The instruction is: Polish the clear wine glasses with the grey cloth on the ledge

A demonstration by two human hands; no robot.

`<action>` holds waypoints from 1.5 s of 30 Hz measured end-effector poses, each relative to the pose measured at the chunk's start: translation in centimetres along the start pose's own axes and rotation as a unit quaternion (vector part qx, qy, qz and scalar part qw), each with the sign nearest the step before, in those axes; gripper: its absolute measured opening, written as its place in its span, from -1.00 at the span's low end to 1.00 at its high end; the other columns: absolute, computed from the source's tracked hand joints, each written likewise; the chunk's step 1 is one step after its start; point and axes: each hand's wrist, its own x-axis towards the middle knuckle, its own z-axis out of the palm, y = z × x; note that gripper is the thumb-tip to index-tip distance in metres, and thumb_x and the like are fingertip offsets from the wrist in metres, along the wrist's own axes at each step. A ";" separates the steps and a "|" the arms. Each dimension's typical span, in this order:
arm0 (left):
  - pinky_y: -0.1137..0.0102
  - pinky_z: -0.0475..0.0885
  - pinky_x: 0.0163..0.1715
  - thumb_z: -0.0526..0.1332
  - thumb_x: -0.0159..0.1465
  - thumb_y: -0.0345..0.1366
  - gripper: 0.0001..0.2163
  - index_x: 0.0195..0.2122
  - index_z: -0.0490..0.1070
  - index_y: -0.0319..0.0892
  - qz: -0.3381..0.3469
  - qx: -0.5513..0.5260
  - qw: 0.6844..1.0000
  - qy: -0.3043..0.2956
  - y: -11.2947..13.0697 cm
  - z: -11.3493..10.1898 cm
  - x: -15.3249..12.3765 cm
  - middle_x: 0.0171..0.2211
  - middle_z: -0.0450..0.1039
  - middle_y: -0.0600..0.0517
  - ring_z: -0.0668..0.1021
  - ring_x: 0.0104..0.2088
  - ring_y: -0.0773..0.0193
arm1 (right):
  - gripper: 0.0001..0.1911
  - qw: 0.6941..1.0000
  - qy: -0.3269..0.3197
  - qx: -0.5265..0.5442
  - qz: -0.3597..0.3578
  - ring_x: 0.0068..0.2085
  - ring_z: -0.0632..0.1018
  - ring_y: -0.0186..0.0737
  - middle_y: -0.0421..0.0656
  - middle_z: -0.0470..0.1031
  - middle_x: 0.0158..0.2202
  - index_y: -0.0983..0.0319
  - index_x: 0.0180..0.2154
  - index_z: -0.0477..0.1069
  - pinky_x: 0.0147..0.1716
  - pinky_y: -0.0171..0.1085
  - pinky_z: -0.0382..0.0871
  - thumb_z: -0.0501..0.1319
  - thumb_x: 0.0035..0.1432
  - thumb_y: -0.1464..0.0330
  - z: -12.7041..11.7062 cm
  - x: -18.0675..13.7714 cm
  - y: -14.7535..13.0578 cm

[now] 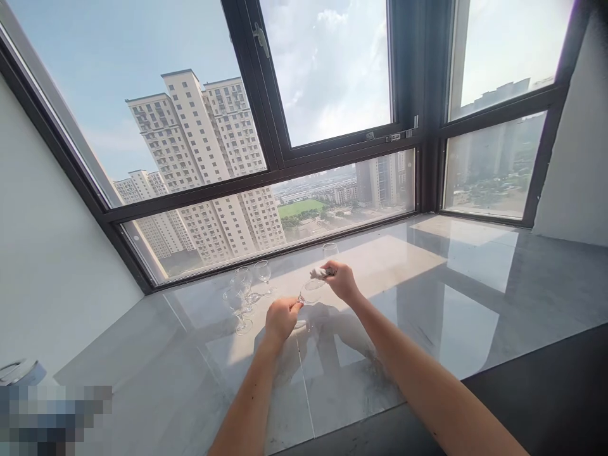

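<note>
My left hand (282,316) is closed around the stem of a clear wine glass (312,292), which is tilted with its bowl toward the right. In my right hand (341,280) is a bunched white cloth (318,273), pinched just above the bowl's rim. Whether the cloth touches the glass I cannot tell. To the left of my left hand, several clear stemmed glasses (244,278) stand upright close together on the grey sill. Another clear glass (330,251) stands behind my right hand, its lower part hidden.
The glossy grey tiled window sill (361,392) reflects light and my arms. Dark-framed windows (342,158) rise behind it, with a handle (261,40) on one pane. A white wall (42,240) bounds the left. At the lower left a round-topped container (21,372) is partly blurred out.
</note>
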 end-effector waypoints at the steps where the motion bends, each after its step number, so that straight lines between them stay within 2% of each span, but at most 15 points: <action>1: 0.39 0.06 -0.44 0.07 0.28 -0.20 -0.66 -0.64 0.23 -0.15 0.002 -0.034 0.999 0.000 0.1 0.1 0.1 -0.62 0.18 0.10 0.26 -0.50 0.31 | -0.88 0.999 0.009 0.035 0.035 -0.45 0.41 -0.28 -0.24 0.44 -0.53 0.23 -0.44 0.49 -0.46 -0.33 0.22 0.21 -0.12 0.48 0.0 0.2 0.3; 5: 0.43 0.14 -0.46 0.06 0.28 -0.09 -0.65 -0.58 0.30 -0.15 -0.041 -0.185 0.982 0.007 0.6 0.9 0.5 -0.61 0.21 0.12 0.28 -0.53 0.34 | -0.88 0.978 0.022 0.157 0.133 -0.60 0.30 -0.35 -0.31 0.32 -0.65 0.23 -0.47 0.45 -0.59 -0.33 0.16 0.28 -0.17 0.35 0.9 -0.1 0.5; 9: 0.43 0.21 -0.47 0.05 0.28 -0.07 -0.70 -0.35 0.43 -0.17 -0.087 -0.271 0.959 0.000 0.9 1.3 0.7 -0.58 0.25 0.14 0.33 -0.53 0.33 | -0.85 0.964 0.053 0.203 0.162 -0.61 0.29 -0.36 -0.31 0.31 -0.66 0.23 -0.46 0.44 -0.62 -0.34 0.16 0.29 -0.19 0.34 2.0 -0.8 -0.3; 11: 0.43 0.17 -0.48 0.04 0.30 -0.10 -0.71 -0.40 0.41 -0.16 -0.090 -0.219 0.971 0.023 0.8 0.8 0.6 -0.62 0.18 0.15 0.29 -0.55 0.33 | -0.84 0.966 0.056 0.203 0.152 -0.60 0.30 -0.35 -0.30 0.33 -0.65 0.23 -0.45 0.46 -0.61 -0.34 0.17 0.29 -0.18 0.32 1.9 -0.7 -0.4; 14: 0.41 0.09 -0.46 0.04 0.32 -0.18 -0.68 -0.58 0.27 -0.14 -0.051 -0.050 0.995 0.068 0.4 -0.7 0.4 -0.63 0.14 0.13 0.25 -0.52 0.32 | -0.83 0.983 0.018 0.161 0.089 -0.49 0.39 -0.30 -0.23 0.44 -0.56 0.24 -0.43 0.51 -0.51 -0.33 0.23 0.27 -0.19 0.35 1.0 -0.2 -0.2; 17: 0.41 0.08 -0.43 0.05 0.32 -0.26 -0.69 -0.59 0.25 -0.14 -0.005 0.075 0.996 0.044 0.0 -2.1 0.1 -0.57 0.26 0.08 0.30 -0.42 0.27 | -0.82 0.993 -0.042 0.103 0.049 -0.43 0.42 -0.28 -0.21 0.48 -0.52 0.23 -0.45 0.54 -0.48 -0.34 0.24 0.24 -0.24 0.40 0.0 0.3 0.2; 20: 0.42 0.10 -0.41 0.08 0.31 -0.28 -0.74 -0.54 0.32 -0.12 -0.003 0.121 0.993 0.006 0.0 -2.6 -0.3 -0.50 0.37 0.06 0.35 -0.33 0.23 | -0.80 0.988 -0.084 0.108 0.077 -0.49 0.37 -0.31 -0.24 0.43 -0.57 0.23 -0.46 0.54 -0.54 -0.35 0.19 0.24 -0.27 0.42 -0.3 0.3 0.2; 26: 0.41 0.14 -0.36 0.09 0.29 -0.27 -0.76 -0.53 0.38 -0.12 0.042 0.104 0.994 -0.014 0.3 -2.1 -0.3 -0.48 0.40 0.05 0.38 -0.30 0.23 | -0.80 0.954 -0.214 0.133 0.163 -0.61 0.27 -0.40 -0.32 0.29 -0.69 0.25 -0.53 0.47 -0.64 -0.37 0.09 0.20 -0.38 0.48 -0.1 -0.3 -0.7; 29: 0.41 0.11 -0.42 0.09 0.28 -0.21 -0.69 -0.60 0.33 -0.14 0.026 0.014 0.999 -0.042 -0.1 -1.8 0.0 -0.59 0.26 0.10 0.31 -0.43 0.30 | -0.80 0.935 -0.235 0.185 0.193 -0.59 0.30 -0.39 -0.29 0.34 -0.65 0.26 -0.51 0.46 -0.64 -0.38 0.10 0.22 -0.37 0.47 -0.7 -0.4 -1.1; 31: 0.41 0.06 -0.47 0.10 0.28 -0.12 -0.63 -0.65 0.27 -0.16 -0.019 -0.080 0.993 -0.086 -0.5 -1.5 0.1 -0.64 0.12 0.14 0.22 -0.53 0.35 | -0.80 0.928 -0.226 0.215 0.204 -0.58 0.31 -0.39 -0.28 0.37 -0.63 0.26 -0.51 0.45 -0.63 -0.39 0.08 0.25 -0.37 0.47 -1.1 -0.3 -1.2; 34: 0.44 0.10 -0.50 0.18 0.23 0.04 -0.59 -0.59 0.32 -0.18 -0.115 -0.277 0.939 -0.171 -0.6 -1.5 0.1 -0.64 0.07 0.17 0.18 -0.57 0.40 | -0.81 0.918 -0.208 0.270 0.202 -0.57 0.30 -0.39 -0.27 0.37 -0.63 0.26 -0.51 0.44 -0.61 -0.38 0.04 0.27 -0.36 0.43 -1.5 -0.2 -1.2; 37: 0.46 0.23 -0.47 0.27 0.20 0.01 -0.65 -0.40 0.45 -0.24 -0.218 -0.491 0.808 -0.242 -0.2 -1.7 -0.3 -0.62 0.05 0.19 0.21 -0.57 0.42 | -0.82 0.911 -0.187 0.318 0.186 -0.56 0.29 -0.38 -0.25 0.38 -0.61 0.25 -0.50 0.42 -0.58 -0.37 0.04 0.28 -0.33 0.39 -1.5 -0.2 -1.2; 40: 0.50 0.30 -0.47 0.29 0.23 -0.14 -0.75 -0.29 0.47 -0.27 -0.289 -0.619 0.687 -0.247 0.4 -1.6 -0.6 -0.63 -0.03 0.23 0.22 -0.59 0.46 | -0.82 0.918 -0.147 0.324 0.173 -0.55 0.29 -0.38 -0.26 0.37 -0.60 0.25 -0.51 0.40 -0.58 -0.36 0.06 0.30 -0.31 0.37 -1.3 0.0 -1.1; 42: 0.51 0.31 -0.48 0.30 0.24 -0.18 -0.78 -0.29 0.46 -0.27 -0.298 -0.654 0.660 -0.220 0.8 -1.3 -0.7 -0.62 0.00 0.22 0.23 -0.59 0.47 | -0.81 0.933 -0.097 0.304 0.166 -0.56 0.29 -0.39 -0.28 0.37 -0.61 0.24 -0.50 0.40 -0.59 -0.36 0.07 0.32 -0.30 0.37 -1.1 0.1 -0.9; 45: 0.49 0.37 -0.41 0.35 0.20 -0.12 -0.72 -0.25 0.45 -0.25 -0.247 -0.661 0.693 -0.144 1.4 -1.0 -0.3 -0.60 0.12 0.20 0.28 -0.56 0.48 | -0.82 0.954 -0.046 0.248 0.160 -0.61 0.24 -0.42 -0.32 0.31 -0.66 0.24 -0.52 0.40 -0.63 -0.37 0.06 0.32 -0.29 0.37 -0.4 0.1 -0.4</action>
